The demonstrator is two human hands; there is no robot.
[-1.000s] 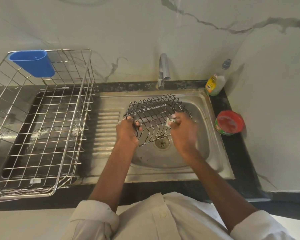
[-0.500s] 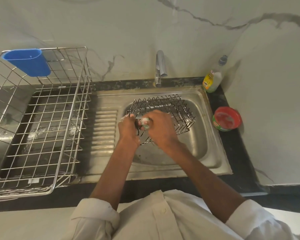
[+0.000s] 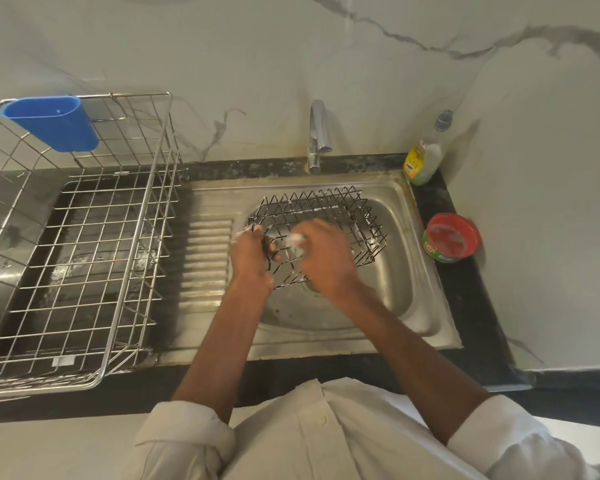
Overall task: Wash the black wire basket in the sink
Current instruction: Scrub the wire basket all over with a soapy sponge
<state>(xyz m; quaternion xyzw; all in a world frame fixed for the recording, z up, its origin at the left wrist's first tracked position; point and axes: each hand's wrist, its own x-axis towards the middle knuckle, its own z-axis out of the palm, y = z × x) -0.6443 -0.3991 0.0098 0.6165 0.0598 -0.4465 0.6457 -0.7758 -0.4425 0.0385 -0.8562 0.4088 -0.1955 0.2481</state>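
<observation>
While my left hand (image 3: 252,259) holds its place at the near-left rim of the black wire basket (image 3: 321,221), my right hand (image 3: 321,258) has travelled. A second ago it worked near the middle of the basket; now it sits close beside the left hand, at the same near-left corner. From that I judge the scrubbing is moving around the rim, with the far and right sides perhaps still to be gone over, and no rinse begun: no water shows at the tap (image 3: 318,133).

Left-hand fingers are curled tightly around the rim wire, tilting the basket so its near edge lifts above the bowl of the sink (image 3: 400,289). The basket sits inside that bowl, its far side toward the tap.

Right-hand fingers are bent inward around a small pale, soapy scrubber (image 3: 293,241), pressing it against the wires. This hand is blurred, so I cannot tell exactly how each finger lies.

To the right on the counter stand a bottle of dish liquid (image 3: 425,157) and a red tub (image 3: 452,237). To the left is a large steel drying rack (image 3: 84,244) with a blue cup holder (image 3: 51,124).
</observation>
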